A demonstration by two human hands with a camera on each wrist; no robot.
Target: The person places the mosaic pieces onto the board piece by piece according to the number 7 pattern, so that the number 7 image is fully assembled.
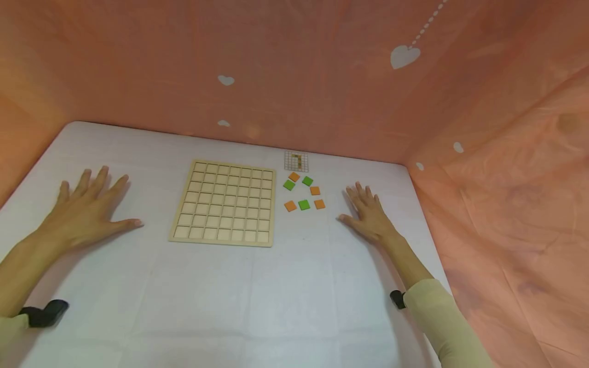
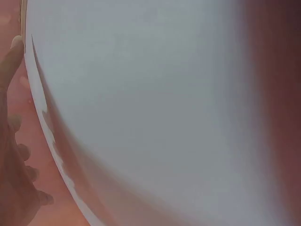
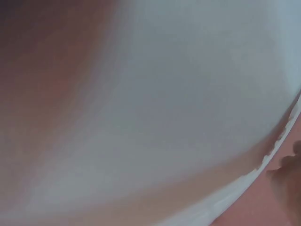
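Note:
My left hand is spread out over the white table, left of a wooden grid board, and holds nothing. On the other side, my right hand has its fingers extended, right of several small square tiles. Among these are an orange tile, a green tile and another orange tile. More green and orange tiles lie just above. Behind them sits a small pattern card printed with a grid. Both wrist views show mostly white tabletop, with part of the left hand and right hand at the edges.
The white table ends at an orange cloth wall with white hearts at the back. Another stretch of orange cloth runs along the right. A black strap piece is at the left wrist.

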